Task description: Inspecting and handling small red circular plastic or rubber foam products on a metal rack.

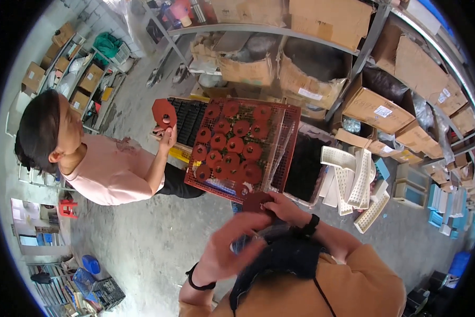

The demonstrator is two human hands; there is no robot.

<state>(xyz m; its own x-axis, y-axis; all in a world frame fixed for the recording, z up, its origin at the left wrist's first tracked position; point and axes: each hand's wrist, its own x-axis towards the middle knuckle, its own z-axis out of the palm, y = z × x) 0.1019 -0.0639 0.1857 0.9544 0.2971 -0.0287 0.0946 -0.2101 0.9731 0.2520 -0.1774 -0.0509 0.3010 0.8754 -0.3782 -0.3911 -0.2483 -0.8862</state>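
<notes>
My right hand (pixel 289 210) grips the edge of a dark red flat disc (pixel 255 201) close to my body. Beside it, my left hand (pixel 231 244) is smeared by motion; its fingers are near the disc, and I cannot tell whether they touch it. Ahead lies a red plastic mesh crate (pixel 286 113). Several red octagonal pieces with centre holes (pixel 232 160) are spread over it. At the left, a co-worker's hand (pixel 167 138) holds up a similar red octagonal plate with a hole (pixel 162 112).
The co-worker in a pink shirt (pixel 108 169) stands left of the crate. A black ridged tray (pixel 187 119) adjoins its left side; a crate of black material (pixel 303 164) sits right. Cream perforated plastic trays (pixel 358 179) pile beyond. Shelves with cardboard boxes (pixel 314 79) line the back.
</notes>
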